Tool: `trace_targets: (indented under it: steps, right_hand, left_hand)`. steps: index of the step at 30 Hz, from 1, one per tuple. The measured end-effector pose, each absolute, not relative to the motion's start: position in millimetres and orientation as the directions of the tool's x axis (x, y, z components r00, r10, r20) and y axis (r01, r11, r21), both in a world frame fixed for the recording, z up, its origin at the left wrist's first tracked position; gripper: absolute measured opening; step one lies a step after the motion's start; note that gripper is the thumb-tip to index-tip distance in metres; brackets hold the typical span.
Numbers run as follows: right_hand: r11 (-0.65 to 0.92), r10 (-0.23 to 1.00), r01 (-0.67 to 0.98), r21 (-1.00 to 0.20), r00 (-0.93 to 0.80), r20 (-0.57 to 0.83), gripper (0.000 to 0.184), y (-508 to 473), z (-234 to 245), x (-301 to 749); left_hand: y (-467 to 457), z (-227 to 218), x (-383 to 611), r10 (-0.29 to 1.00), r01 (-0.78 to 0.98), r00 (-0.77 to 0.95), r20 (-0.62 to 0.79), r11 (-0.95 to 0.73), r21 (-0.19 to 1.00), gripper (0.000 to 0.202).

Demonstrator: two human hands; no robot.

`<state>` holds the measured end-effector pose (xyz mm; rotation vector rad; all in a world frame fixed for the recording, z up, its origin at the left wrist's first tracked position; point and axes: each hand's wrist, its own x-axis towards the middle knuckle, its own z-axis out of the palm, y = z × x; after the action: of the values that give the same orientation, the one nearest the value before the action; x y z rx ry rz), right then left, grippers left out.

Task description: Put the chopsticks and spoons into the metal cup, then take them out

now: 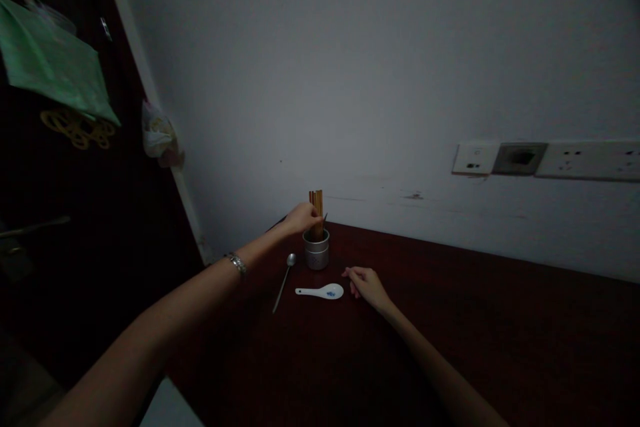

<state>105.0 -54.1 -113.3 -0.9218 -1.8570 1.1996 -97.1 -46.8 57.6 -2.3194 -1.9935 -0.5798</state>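
A small metal cup stands near the back of a dark red table, with several wooden chopsticks upright in it. My left hand reaches over the cup, fingers closed round the chopsticks; a thin dark item also pokes out beside them. A long metal spoon lies left of the cup. A white ceramic spoon with a blue mark lies in front of it. My right hand rests on the table just right of the white spoon, fingers loosely curled and holding nothing.
A white wall rises behind the table, with a strip of sockets at the right. A dark door at the left carries a green bag and a small plastic bag.
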Motion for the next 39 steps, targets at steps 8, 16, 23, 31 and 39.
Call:
trace_targets:
  steps: [8,16,23,31,39]
  right_hand:
    - [0.326,0.856,0.180,-0.928,-0.473,0.208,0.043,-51,-118,104]
    - [0.332,0.851,0.174,-0.927,-0.479,0.214,0.041,-50,-118,103]
    - [0.323,0.852,0.171,-0.931,-0.482,0.207,0.041,-51,-118,104]
    - [0.323,0.856,0.194,-0.926,-0.477,0.199,0.039,-52,-115,104]
    - [0.226,0.889,0.084,-0.971,-0.425,0.170,0.041,-49,-113,101]
  left_hand:
    - [-26,34,-80,0.938,0.995,-0.027,0.345,-0.007,0.098,0.042]
    - [-22,30,-70,0.949,0.998,-0.062,0.311,0.060,0.013,0.035]
    - [-25,30,-68,0.959,0.998,-0.049,0.279,0.055,-0.013,0.024]
    - [-27,44,-68,0.937,0.999,-0.007,0.349,0.024,-0.043,0.027]
    - [-39,108,-73,0.784,0.990,0.142,0.604,-0.128,-0.065,0.036]
